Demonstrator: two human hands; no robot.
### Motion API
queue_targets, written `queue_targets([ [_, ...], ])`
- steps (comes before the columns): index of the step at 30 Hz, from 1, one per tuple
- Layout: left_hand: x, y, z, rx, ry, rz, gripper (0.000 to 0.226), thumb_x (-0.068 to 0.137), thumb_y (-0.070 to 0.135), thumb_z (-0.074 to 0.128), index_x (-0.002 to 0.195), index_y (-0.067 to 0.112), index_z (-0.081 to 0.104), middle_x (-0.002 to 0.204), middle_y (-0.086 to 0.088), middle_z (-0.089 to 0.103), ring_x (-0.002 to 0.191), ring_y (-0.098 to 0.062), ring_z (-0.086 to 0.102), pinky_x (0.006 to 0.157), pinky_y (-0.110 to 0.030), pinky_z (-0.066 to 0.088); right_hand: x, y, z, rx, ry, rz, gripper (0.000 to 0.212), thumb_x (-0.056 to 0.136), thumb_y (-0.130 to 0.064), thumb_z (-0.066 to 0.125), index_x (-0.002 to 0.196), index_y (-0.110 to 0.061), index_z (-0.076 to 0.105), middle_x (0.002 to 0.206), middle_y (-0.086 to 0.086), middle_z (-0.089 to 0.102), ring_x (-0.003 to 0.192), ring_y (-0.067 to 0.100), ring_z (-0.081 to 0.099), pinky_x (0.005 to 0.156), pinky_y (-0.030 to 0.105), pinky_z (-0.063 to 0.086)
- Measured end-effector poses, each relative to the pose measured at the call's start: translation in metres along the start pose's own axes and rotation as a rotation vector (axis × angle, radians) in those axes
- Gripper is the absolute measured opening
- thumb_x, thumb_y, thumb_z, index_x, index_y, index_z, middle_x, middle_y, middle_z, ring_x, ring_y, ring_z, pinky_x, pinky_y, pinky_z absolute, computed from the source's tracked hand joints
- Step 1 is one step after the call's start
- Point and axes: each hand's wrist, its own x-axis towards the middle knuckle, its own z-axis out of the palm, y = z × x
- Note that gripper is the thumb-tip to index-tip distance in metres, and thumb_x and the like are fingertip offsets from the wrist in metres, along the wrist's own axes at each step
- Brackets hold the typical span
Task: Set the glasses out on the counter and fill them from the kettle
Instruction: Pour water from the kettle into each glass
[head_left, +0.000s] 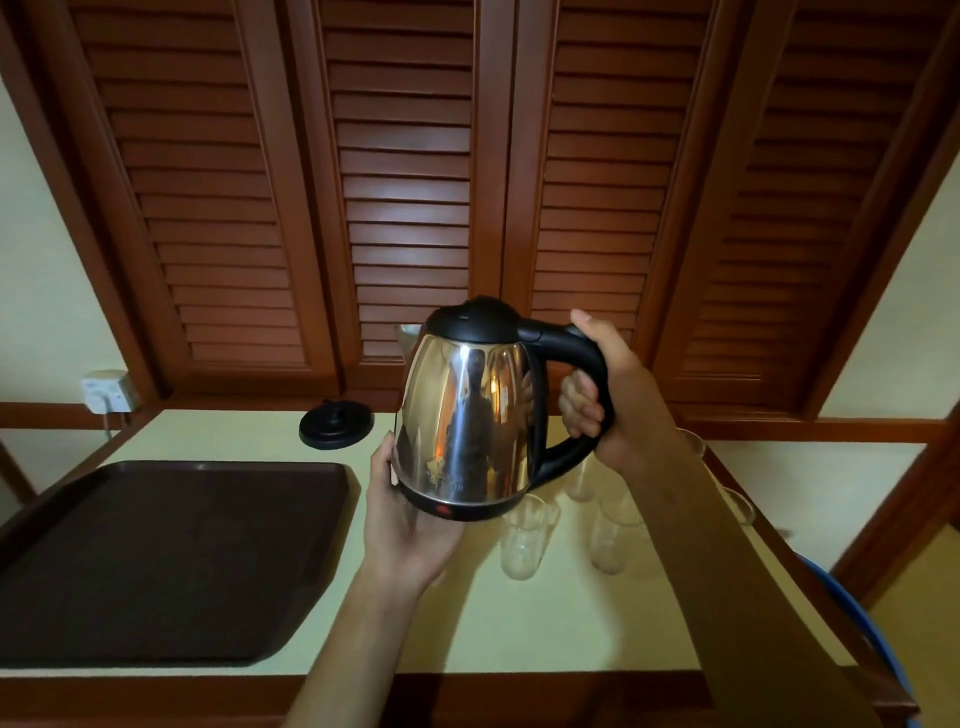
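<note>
The right hand (597, 395) grips the kettle (467, 415) handle while the left hand (405, 514) cups its bottom to steady it over the glasses (524, 535) on the bench (519, 623).

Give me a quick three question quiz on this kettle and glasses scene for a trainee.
1. True or false: the kettle sits on its black base.
2. Which hand grips the kettle's handle? A) left hand B) right hand C) neither
3. Fill in: the dark tray lies to the ____ of the clear glasses on the counter.

Key
1. False; it is held up in the air, off the base.
2. B; the left hand supports the kettle's lower body.
3. Left.
</note>
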Motion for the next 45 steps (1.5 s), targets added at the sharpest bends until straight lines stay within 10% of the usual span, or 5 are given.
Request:
queue_targets([
  [11, -0.001, 0.041, -0.055, 1.577, 0.21, 0.16, 0.094, 0.08, 0.089, 0.039, 0.161, 0.045, 0.019, 0.171, 0.007, 0.019, 0.159, -0.024, 0.013, 0.124, -0.06, 0.015, 0.008, -0.016, -0.025, -0.062, 0.001, -0.054, 0.064, 0.097, -0.055, 0.053, 0.044, -0.02, 0.046, 0.035, -0.005, 0.032, 0.03, 0.012, 0.029, 0.039, 0.026, 0.022],
  [22, 0.008, -0.015, -0.09, 1.268, 0.298, 0.259, 0.076, 0.067, 0.028, 0.092, 0.131, 0.027, 0.051, 0.123, 0.012, 0.061, 0.104, -0.007, 0.063, 0.068, -0.006, 0.053, 0.004, -0.022, -0.027, -0.118, 0.032, -0.058, 0.064, 0.097, -0.05, 0.057, 0.039, -0.023, 0.05, 0.035, -0.004, 0.034, 0.029, 0.012, 0.029, 0.035, 0.025, 0.024],
  [28, 0.015, -0.019, -0.112, 1.599, 0.306, 0.246, 0.071, 0.058, 0.047, 0.094, 0.11, 0.013, 0.06, 0.097, -0.001, 0.068, 0.088, -0.007, 0.07, 0.077, -0.017, 0.06, 0.0, -0.033, -0.026, -0.222, 0.045, -0.038, 0.064, 0.095, -0.049, 0.061, 0.037, -0.022, 0.057, 0.037, -0.004, 0.036, 0.031, 0.012, 0.03, 0.033, 0.022, 0.027],
  [32, 0.021, -0.003, -0.105, 1.559, 0.253, 0.301, 0.023, 0.076, -0.007, 0.074, 0.082, 0.0, 0.053, 0.086, -0.004, 0.061, 0.087, -0.014, 0.06, 0.074, -0.018, 0.057, -0.004, -0.045, -0.023, -0.368, 0.065, -0.024, 0.06, 0.089, -0.049, 0.069, 0.037, -0.02, 0.058, 0.04, -0.004, 0.039, 0.035, 0.014, 0.032, 0.039, 0.027, 0.027],
  [45, 0.027, 0.019, -0.062, 1.378, 0.553, 0.393, 0.037, 0.062, 0.014, 0.093, 0.084, 0.01, 0.063, 0.074, 0.003, 0.072, 0.066, -0.013, 0.066, 0.062, -0.021, 0.05, 0.001, -0.072, -0.002, -0.749, -0.099, 0.031, 0.06, 0.077, -0.061, 0.074, 0.066, -0.004, 0.06, 0.05, 0.004, 0.039, 0.039, 0.016, 0.033, 0.039, 0.023, 0.031],
])
